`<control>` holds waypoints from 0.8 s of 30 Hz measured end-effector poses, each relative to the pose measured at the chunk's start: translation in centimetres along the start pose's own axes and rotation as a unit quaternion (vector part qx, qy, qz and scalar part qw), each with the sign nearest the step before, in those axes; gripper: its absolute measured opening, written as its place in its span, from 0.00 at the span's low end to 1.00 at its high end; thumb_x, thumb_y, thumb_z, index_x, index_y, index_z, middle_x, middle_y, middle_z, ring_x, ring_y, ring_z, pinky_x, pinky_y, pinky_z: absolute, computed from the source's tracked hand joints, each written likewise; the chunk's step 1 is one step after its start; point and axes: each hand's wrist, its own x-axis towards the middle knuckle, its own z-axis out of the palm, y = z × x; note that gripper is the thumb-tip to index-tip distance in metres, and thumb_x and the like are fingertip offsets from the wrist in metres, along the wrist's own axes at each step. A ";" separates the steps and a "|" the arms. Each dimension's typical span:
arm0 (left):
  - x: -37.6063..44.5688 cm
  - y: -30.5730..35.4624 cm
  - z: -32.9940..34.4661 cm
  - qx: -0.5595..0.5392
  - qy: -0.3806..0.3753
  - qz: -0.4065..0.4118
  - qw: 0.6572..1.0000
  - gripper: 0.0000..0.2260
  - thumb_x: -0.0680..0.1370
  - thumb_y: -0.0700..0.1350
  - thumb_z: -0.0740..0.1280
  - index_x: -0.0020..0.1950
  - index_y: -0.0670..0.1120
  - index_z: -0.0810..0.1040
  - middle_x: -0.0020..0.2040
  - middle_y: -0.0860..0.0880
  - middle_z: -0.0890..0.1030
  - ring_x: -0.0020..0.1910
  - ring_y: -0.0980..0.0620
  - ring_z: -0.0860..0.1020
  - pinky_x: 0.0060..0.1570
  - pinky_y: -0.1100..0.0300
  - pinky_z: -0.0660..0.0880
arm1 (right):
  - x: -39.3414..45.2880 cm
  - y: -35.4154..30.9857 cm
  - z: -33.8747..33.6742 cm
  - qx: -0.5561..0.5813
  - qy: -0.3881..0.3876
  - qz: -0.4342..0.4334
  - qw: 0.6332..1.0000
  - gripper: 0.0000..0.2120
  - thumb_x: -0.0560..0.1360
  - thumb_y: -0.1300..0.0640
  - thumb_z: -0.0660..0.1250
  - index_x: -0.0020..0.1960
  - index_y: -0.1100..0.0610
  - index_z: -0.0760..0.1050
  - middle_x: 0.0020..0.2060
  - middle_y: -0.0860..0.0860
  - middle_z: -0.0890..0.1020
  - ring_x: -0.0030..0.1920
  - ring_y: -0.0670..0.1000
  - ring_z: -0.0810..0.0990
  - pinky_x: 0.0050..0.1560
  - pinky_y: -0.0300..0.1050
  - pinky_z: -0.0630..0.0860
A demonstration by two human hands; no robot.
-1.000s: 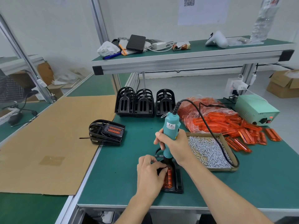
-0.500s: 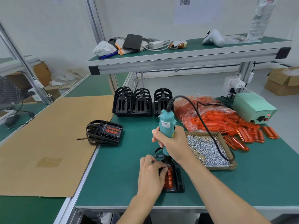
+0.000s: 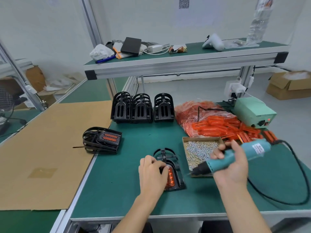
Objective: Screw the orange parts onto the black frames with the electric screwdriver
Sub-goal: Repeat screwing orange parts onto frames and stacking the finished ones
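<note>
green bench (image 3: 117,195): black frame (image 3: 170,167) under left hand (image 3: 152,174), beside screwdriver (image 3: 235,157).

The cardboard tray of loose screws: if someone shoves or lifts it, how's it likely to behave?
The cardboard tray looks thin and low-walled, so it would probably flex if lifted by one edge. The screws lie loose and heaped, so they would likely slide and spill at a tilt. Packed with metal, it is probably heavy for its size and should slide flat on the green mat rather than tip.
</note>
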 end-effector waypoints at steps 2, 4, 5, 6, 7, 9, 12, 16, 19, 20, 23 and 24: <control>0.5 0.7 0.0 -0.010 0.031 0.014 0.999 0.05 0.76 0.54 0.75 0.49 0.55 0.87 0.45 0.58 0.71 0.53 0.54 0.68 0.53 0.58 0.66 | -0.3 -0.6 -2.8 0.009 0.029 -0.004 1.000 0.10 0.80 0.53 0.65 0.40 0.52 0.73 0.36 0.49 0.74 0.29 0.45 0.67 0.31 0.37 0.68; 1.3 2.0 -0.1 -0.039 0.041 0.054 0.997 0.04 0.75 0.52 0.76 0.48 0.53 0.86 0.45 0.58 0.74 0.55 0.52 0.71 0.55 0.56 0.67 | -0.7 -0.8 -4.8 0.019 0.047 0.003 0.999 0.11 0.80 0.52 0.65 0.39 0.52 0.73 0.36 0.48 0.73 0.29 0.44 0.67 0.32 0.37 0.68; 1.8 2.9 -0.2 -0.053 0.032 0.080 0.995 0.04 0.75 0.51 0.76 0.48 0.53 0.86 0.45 0.58 0.76 0.55 0.52 0.72 0.57 0.55 0.68 | -0.9 -0.8 -5.6 0.022 0.054 0.010 0.998 0.12 0.80 0.52 0.65 0.39 0.52 0.73 0.36 0.48 0.73 0.30 0.44 0.67 0.32 0.36 0.68; 2.3 4.0 -0.2 -0.061 0.013 0.108 0.992 0.04 0.76 0.51 0.75 0.48 0.53 0.86 0.44 0.57 0.78 0.56 0.51 0.72 0.57 0.54 0.69 | -1.1 -0.7 -6.2 0.025 0.059 0.017 0.998 0.12 0.80 0.51 0.66 0.39 0.52 0.74 0.36 0.48 0.73 0.30 0.44 0.67 0.32 0.36 0.68; 2.7 5.1 -0.1 -0.058 -0.013 0.134 0.989 0.04 0.76 0.52 0.74 0.49 0.54 0.86 0.44 0.57 0.80 0.56 0.51 0.72 0.57 0.54 0.69 | -1.3 -0.5 -6.7 0.030 0.063 0.023 0.997 0.12 0.80 0.51 0.66 0.39 0.52 0.74 0.36 0.48 0.73 0.30 0.44 0.67 0.31 0.35 0.68; 3.4 7.5 0.5 -0.020 -0.075 0.178 0.981 0.07 0.78 0.54 0.71 0.52 0.55 0.86 0.45 0.57 0.81 0.56 0.51 0.70 0.56 0.53 0.66 | -1.6 0.0 -7.5 0.033 0.066 0.030 0.997 0.12 0.80 0.50 0.66 0.39 0.52 0.75 0.36 0.47 0.73 0.30 0.44 0.68 0.31 0.35 0.69; 4.1 10.4 1.8 0.096 -0.168 0.221 0.956 0.08 0.80 0.53 0.69 0.49 0.52 0.86 0.45 0.52 0.83 0.56 0.48 0.70 0.56 0.49 0.63 | -1.9 0.3 -7.8 0.008 0.070 0.033 0.997 0.12 0.80 0.50 0.66 0.39 0.52 0.76 0.35 0.48 0.74 0.33 0.45 0.72 0.31 0.35 0.71; 4.6 12.2 3.3 0.239 -0.220 0.234 0.916 0.07 0.80 0.47 0.69 0.43 0.47 0.77 0.49 0.44 0.83 0.60 0.41 0.71 0.59 0.45 0.64 | -2.3 0.0 -7.7 -0.011 0.086 0.027 0.996 0.13 0.81 0.51 0.66 0.39 0.53 0.78 0.34 0.49 0.76 0.42 0.50 0.82 0.29 0.36 0.72; 4.5 12.5 4.0 0.259 -0.224 0.237 0.909 0.03 0.78 0.44 0.70 0.45 0.47 0.79 0.48 0.44 0.84 0.61 0.41 0.71 0.61 0.45 0.64 | -2.4 -0.1 -7.6 -0.002 0.086 0.029 0.996 0.15 0.81 0.51 0.65 0.37 0.53 0.78 0.33 0.49 0.75 0.47 0.51 0.84 0.29 0.36 0.71; 4.5 12.6 4.1 0.255 -0.224 0.236 0.910 0.02 0.77 0.43 0.70 0.45 0.47 0.79 0.48 0.44 0.84 0.60 0.42 0.71 0.61 0.45 0.64 | -2.4 -0.1 -7.6 0.001 0.085 0.032 0.996 0.15 0.81 0.51 0.65 0.37 0.53 0.78 0.33 0.49 0.75 0.46 0.51 0.83 0.29 0.36 0.71; 4.3 12.4 4.4 0.235 -0.225 0.233 0.916 0.03 0.77 0.42 0.71 0.44 0.47 0.78 0.47 0.44 0.83 0.58 0.42 0.72 0.58 0.46 0.63 | -2.4 0.0 -7.8 0.006 0.075 0.041 0.996 0.14 0.81 0.51 0.65 0.39 0.53 0.77 0.33 0.49 0.74 0.45 0.50 0.82 0.29 0.36 0.71; 4.2 12.3 4.5 0.227 -0.222 0.232 0.919 0.03 0.77 0.42 0.70 0.44 0.47 0.77 0.47 0.44 0.83 0.58 0.42 0.72 0.57 0.46 0.63 | -2.4 0.0 -7.9 0.006 0.074 0.041 0.996 0.14 0.81 0.51 0.65 0.39 0.53 0.77 0.33 0.49 0.74 0.45 0.51 0.82 0.30 0.36 0.71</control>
